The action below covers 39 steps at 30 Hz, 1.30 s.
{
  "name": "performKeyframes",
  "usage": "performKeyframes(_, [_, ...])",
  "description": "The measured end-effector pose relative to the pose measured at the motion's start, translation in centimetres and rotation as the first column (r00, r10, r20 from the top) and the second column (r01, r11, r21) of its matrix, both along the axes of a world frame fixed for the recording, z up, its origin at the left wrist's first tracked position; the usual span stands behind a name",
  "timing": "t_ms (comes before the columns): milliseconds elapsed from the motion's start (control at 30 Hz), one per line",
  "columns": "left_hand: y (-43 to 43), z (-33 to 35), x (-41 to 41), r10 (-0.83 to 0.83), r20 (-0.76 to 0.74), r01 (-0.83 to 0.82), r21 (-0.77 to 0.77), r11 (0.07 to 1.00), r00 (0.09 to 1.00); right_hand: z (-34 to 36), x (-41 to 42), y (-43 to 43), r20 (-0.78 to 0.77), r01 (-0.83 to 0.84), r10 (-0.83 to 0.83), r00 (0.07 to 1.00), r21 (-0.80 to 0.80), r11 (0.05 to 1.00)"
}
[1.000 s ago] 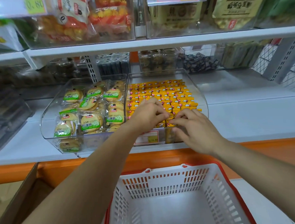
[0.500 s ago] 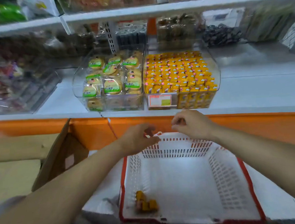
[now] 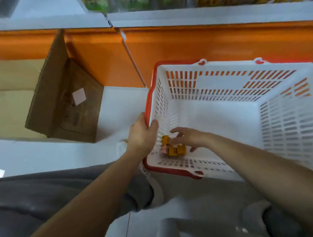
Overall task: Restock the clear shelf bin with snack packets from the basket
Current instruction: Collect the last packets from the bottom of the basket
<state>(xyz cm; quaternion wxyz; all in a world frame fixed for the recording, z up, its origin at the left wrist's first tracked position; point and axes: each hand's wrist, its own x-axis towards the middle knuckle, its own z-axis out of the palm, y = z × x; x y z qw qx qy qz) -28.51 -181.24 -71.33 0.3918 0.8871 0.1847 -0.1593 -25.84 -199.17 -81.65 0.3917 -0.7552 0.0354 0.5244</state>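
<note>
A white basket (image 3: 241, 118) with a red rim stands on the floor below the shelving. A few small orange snack packets (image 3: 174, 149) lie in its near left corner. My left hand (image 3: 143, 133) grips the basket's left rim, thumb inside the wall. My right hand (image 3: 187, 137) is down inside the basket with fingers spread just over the packets, holding nothing that I can see. The clear shelf bin is out of view above the frame.
An open cardboard box (image 3: 62, 104) stands to the left of the basket against the orange shelf base (image 3: 202, 43). My knees in grey trousers (image 3: 48, 203) fill the bottom of the view. The white shelf edge (image 3: 201, 14) runs along the top.
My view tilted down from the shelf bin to the basket. Both hands dropped from the bin: the left took hold of the basket rim, the right reached in to the packets.
</note>
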Motion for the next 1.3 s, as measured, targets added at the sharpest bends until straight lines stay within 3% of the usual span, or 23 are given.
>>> performKeyframes(67, [-0.2, 0.1, 0.0, 0.010, 0.014, -0.010, -0.005, 1.000, 1.000, -1.2, -0.5, 0.8, -0.051, -0.051, 0.053, 0.997, 0.035, 0.998])
performKeyframes(167, [-0.4, 0.0, 0.0, 0.020, 0.012, -0.020, -0.003, 1.000, 1.000, -2.5, -1.2, 1.3, 0.090, -0.235, 0.230, 0.969, 0.049, 0.971])
performKeyframes(300, [-0.3, -0.3, 0.2, 0.043, -0.016, -0.043, -0.018, 0.999, 0.999, -3.1, -1.6, 1.0, 0.257, -0.281, 0.254, 0.933, 0.076, 0.957])
performKeyframes(533, [-0.2, -0.4, 0.2, 0.047, 0.010, -0.046, -0.024, 0.999, 0.999, -2.2, -1.8, 1.8, 0.390, -0.303, 0.259, 0.883, 0.054, 0.951])
performKeyframes(633, [-0.1, -0.7, 0.2, 0.045, 0.011, -0.045, -0.037, 0.998, 0.999, -1.1, -1.0, 1.0, 0.303, -0.205, 0.185, 0.935, 0.037, 0.978])
performKeyframes(733, [0.4, -0.7, 0.4, 0.015, -0.013, -0.016, -0.050, 0.999, 1.000, 0.5, 0.3, -0.4, 0.122, -0.009, -0.007, 0.993, 0.131, 0.991])
performKeyframes(800, [0.5, -0.1, 0.6, -0.002, 0.022, 0.003, -0.026, 1.000, 1.000, 2.4, 1.3, -1.7, 0.088, 0.053, -0.069, 0.994, 0.175, 0.983])
performKeyframes(867, [0.5, 1.0, 0.9, -0.095, 0.172, 0.076, 0.115, 0.991, 0.981, 4.8, 2.2, -3.0, 0.092, 0.120, -0.145, 0.985, 0.233, 0.965])
performKeyframes(967, [-0.1, 2.8, 1.1, -0.334, 0.338, 0.195, 0.384, 0.903, 0.880, 9.1, 3.5, -4.4, 0.117, 0.261, -0.313, 0.943, 0.326, 0.909])
performKeyframes(1100, [-2.1, 4.6, 1.0, -0.509, 0.336, 0.257, 0.573, 0.778, 0.792, 14.0, 3.9, -5.2, 0.094, 0.308, -0.383, 0.919, 0.436, 0.846])
performKeyframes(1233, [-4.2, 5.5, 1.2, -0.574, 0.265, 0.478, 0.349, 0.806, 0.774, 17.2, 3.1, -5.0, 0.057, 0.368, -0.450, 0.891, 0.490, 0.791])
performKeyframes(1300, [-5.2, 5.8, 1.1, -0.560, 0.310, 0.479, 0.302, 0.825, 0.768, 18.2, 2.6, -4.7, 0.028, 0.425, -0.508, 0.861, 0.508, 0.749])
